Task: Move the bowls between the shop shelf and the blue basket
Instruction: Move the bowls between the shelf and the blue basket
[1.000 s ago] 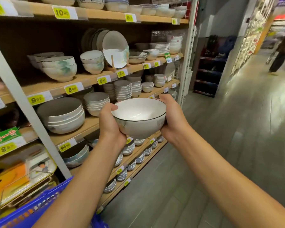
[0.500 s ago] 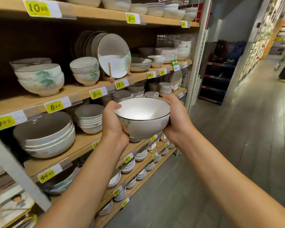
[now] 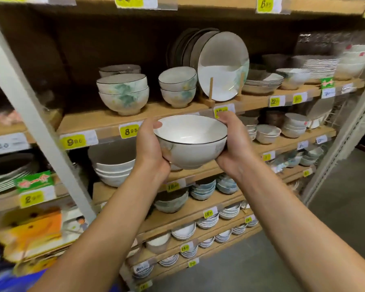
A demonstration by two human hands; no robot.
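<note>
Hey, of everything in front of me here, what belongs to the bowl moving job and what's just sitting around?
Job: held bowl, left hand, right hand, shop shelf, blue basket, green-patterned bowl stack.
Just there: plate on stand, price tags, orange boxes.

both bare forearms outstretched, left hand [image 3: 149, 147] and right hand [image 3: 234, 144] level, palms inward, fingers curled

Your wooden shelf [image 3: 97, 121] carries, left to right: two stacked green-leaf bowls [image 3: 123, 92], a smaller stack [image 3: 177, 86], plates [image 3: 222, 66] upright in a rack [image 3: 209, 102]. Yellow price tags [image 3: 73, 141] line its near edge.
</note>
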